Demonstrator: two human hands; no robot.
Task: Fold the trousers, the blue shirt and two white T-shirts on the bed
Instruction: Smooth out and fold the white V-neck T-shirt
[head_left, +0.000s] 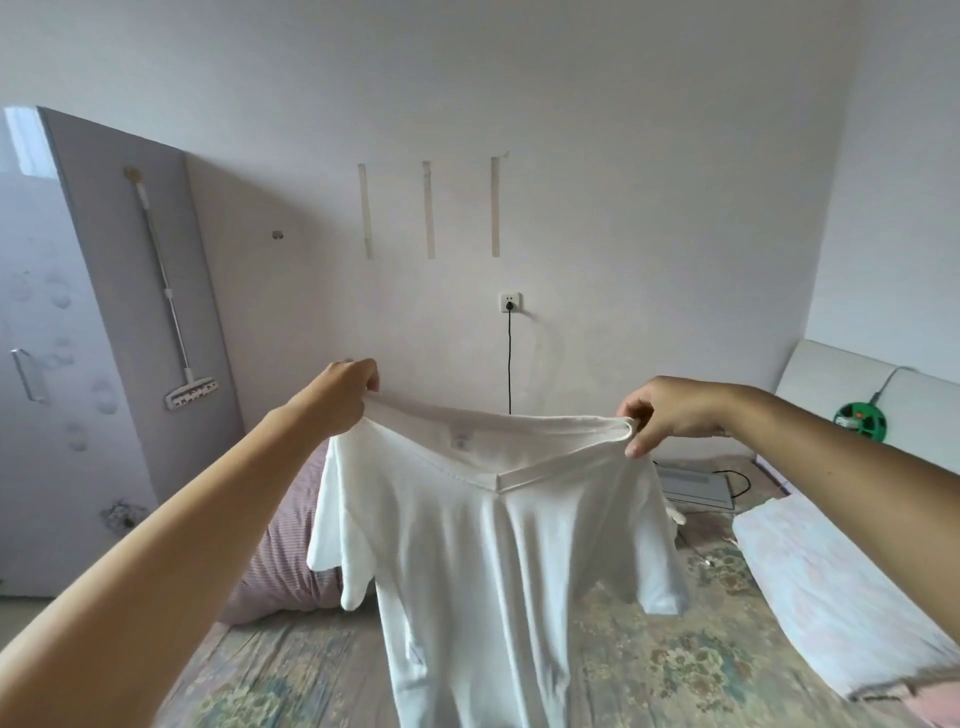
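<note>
A white T-shirt (483, 561) hangs in the air in front of me, held up by its neckline above the bed (291, 670). My left hand (345, 387) pinches the left end of the collar. My right hand (670, 413) pinches the right end, thumb and fingers curled round the rim. The collar is stretched wide between the hands, with the label facing me. Both short sleeves droop at the sides and the hem drops out of view at the bottom edge. The trousers, the blue shirt and a second white T-shirt are not in view.
The bed has a floral cover. A striped pink pillow (285, 561) lies at its left, a pale folded quilt (841, 587) at its right. A flat grey device (696, 488) with a cable lies near the wall. A wardrobe (78, 364) stands left, a green reel (860, 418) right.
</note>
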